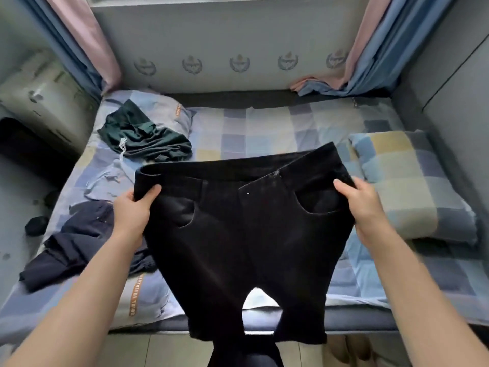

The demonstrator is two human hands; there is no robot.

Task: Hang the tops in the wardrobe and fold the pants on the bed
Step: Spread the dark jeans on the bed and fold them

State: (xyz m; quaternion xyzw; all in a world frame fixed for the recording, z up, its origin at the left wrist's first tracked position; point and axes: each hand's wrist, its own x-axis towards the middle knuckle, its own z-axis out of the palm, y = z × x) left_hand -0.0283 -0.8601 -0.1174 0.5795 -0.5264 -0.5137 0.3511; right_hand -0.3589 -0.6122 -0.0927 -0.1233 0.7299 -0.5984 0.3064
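Left hand point(132, 207) and right hand point(362, 205), each clamped on one side of the waistband, hold black pants point(243, 239) at frame centre above the checked bed point(277, 128); legs hang below the bed edge. Green garment point(143, 136) upper left; navy garment point(76, 239) lower left.

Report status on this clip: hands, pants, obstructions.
Left hand and right hand grip black denim pants at waistband, held above checked bed. Not folded. Dark green garment, navy garment lie left.
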